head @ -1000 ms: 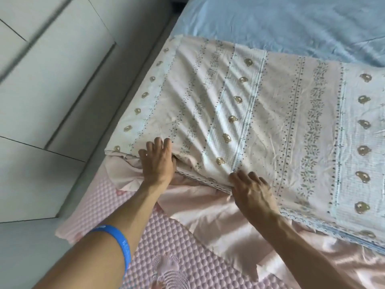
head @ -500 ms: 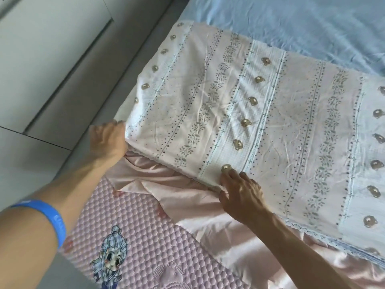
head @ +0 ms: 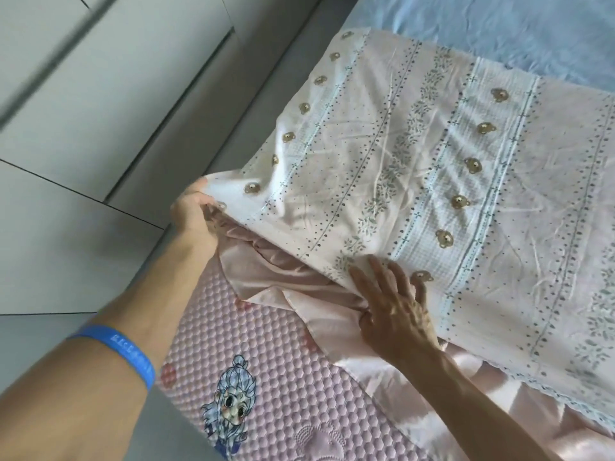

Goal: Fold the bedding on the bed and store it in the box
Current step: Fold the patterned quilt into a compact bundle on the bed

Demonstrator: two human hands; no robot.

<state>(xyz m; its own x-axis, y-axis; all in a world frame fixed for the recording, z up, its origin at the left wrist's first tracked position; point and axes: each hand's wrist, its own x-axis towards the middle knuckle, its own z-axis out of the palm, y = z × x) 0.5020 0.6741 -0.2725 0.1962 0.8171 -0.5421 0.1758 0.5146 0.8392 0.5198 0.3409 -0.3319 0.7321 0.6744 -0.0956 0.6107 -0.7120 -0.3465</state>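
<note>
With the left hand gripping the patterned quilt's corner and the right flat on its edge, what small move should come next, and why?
Probably lift the corner and carry it across toward the far side to start a fold. The left hand already grips the patterned quilt at its raised near-left corner, while the right hand presses the near edge flat; the pink satin underside shows beneath.

A home bedroom. A bed carries a light blue sheet [head: 499, 24], a floral patterned quilt [head: 449, 181] over a pink satin layer [head: 283, 284], and a pink quilted mattress pad [head: 299, 394] printed with a cartoon figure. Pale flat-fronted wardrobe doors [head: 83, 94] stand beside the bed.
</note>
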